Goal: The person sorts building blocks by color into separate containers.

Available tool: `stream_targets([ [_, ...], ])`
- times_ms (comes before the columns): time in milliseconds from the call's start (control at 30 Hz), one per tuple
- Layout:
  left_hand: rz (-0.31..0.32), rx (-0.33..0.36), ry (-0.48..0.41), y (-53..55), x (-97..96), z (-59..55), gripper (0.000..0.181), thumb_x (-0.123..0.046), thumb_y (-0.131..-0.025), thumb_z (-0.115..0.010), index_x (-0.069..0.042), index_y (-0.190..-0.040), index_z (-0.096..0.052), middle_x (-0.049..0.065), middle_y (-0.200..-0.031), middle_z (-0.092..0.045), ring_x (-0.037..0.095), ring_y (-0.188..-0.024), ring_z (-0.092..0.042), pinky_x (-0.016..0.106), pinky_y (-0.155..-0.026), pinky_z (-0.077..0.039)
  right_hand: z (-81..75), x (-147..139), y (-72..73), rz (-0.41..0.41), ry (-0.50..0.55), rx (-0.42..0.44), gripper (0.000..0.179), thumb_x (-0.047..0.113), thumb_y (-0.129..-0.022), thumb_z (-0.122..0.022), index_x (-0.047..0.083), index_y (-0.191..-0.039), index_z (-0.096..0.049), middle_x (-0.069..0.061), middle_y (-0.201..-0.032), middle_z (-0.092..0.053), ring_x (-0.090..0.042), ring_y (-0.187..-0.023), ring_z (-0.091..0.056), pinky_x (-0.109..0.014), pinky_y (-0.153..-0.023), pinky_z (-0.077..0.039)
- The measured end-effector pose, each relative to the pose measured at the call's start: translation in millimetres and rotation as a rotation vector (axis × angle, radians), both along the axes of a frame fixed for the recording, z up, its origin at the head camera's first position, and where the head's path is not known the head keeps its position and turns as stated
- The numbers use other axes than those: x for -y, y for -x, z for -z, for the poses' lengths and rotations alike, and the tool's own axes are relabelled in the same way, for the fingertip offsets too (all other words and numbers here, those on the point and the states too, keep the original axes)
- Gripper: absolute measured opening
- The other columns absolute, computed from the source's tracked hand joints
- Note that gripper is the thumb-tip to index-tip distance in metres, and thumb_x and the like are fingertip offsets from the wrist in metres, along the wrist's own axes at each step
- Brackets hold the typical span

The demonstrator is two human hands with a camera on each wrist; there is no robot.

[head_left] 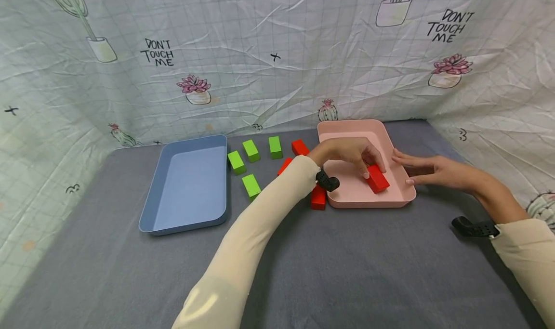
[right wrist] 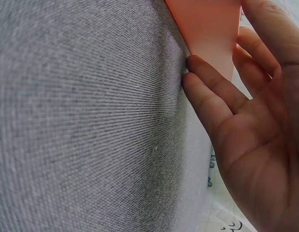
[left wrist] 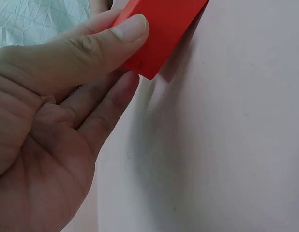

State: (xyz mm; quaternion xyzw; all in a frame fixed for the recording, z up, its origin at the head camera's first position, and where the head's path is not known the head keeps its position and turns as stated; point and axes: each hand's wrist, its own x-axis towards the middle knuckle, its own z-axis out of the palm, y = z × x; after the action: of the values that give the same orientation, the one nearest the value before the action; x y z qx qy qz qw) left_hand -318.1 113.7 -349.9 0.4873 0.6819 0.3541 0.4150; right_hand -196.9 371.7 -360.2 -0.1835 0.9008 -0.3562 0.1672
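My left hand [head_left: 353,151] reaches across into the pink tray [head_left: 351,203] and pinches a red block [head_left: 377,179] between thumb and fingers. In the left wrist view the thumb lies flat along one face of that red block [left wrist: 161,34], just above the pale tray floor [left wrist: 227,130]. At the tray's right side is my right hand [head_left: 438,171], its fingers fairly straight and touching the outer wall. The right wrist view shows those fingertips against the pink wall [right wrist: 212,34], near the cloth.
Left of the pink tray lie red blocks [head_left: 318,198], partly hidden by the left arm. Several green blocks [head_left: 251,151] are spread between them and a blue tray [head_left: 186,225]. Grey cloth [head_left: 347,271] covers the table; a printed curtain [head_left: 269,93] hangs behind.
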Motion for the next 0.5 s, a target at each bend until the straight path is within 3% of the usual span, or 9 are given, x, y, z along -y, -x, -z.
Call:
stream_targets([
  [233,-0.006,-0.083,0.004,-5.1,8.9,-10.0,0.043,0.012,-0.092,-0.065,0.005,-0.135,-0.062,0.016,-0.139,-0.062,0.02,-0.129,-0.059,0.019,-0.101,-0.049,0.3,-1,0.0,0.023,-0.03,0.017,0.07,0.028,-0.095,-0.074,0.029,-0.157,-0.041,0.006,-0.168,-0.021,0.016,-0.139,-0.019,-0.001,-0.093,-0.027],
  [367,-0.013,-0.18,-0.011,-9.2,21.1,-21.3,0.039,0.004,-0.095,-0.066,0.003,-0.134,-0.063,0.015,-0.139,-0.062,0.019,-0.129,-0.058,0.017,-0.101,-0.049,0.3,-1,-0.1,0.021,-0.024,0.02,0.07,0.027,-0.095,-0.074,0.029,-0.157,-0.042,0.005,-0.168,-0.021,0.014,-0.141,-0.019,-0.009,-0.098,-0.03],
  [500,-0.016,-0.253,-0.039,-14.7,37.5,-31.7,0.036,0.001,-0.095,-0.069,0.004,-0.131,-0.065,0.015,-0.136,-0.064,0.017,-0.126,-0.06,0.019,-0.102,-0.048,0.4,-1,-0.5,0.018,-0.01,0.015,0.07,0.025,-0.094,-0.074,0.027,-0.157,-0.042,0.004,-0.168,-0.022,0.006,-0.146,-0.019,-0.002,-0.094,-0.028],
])
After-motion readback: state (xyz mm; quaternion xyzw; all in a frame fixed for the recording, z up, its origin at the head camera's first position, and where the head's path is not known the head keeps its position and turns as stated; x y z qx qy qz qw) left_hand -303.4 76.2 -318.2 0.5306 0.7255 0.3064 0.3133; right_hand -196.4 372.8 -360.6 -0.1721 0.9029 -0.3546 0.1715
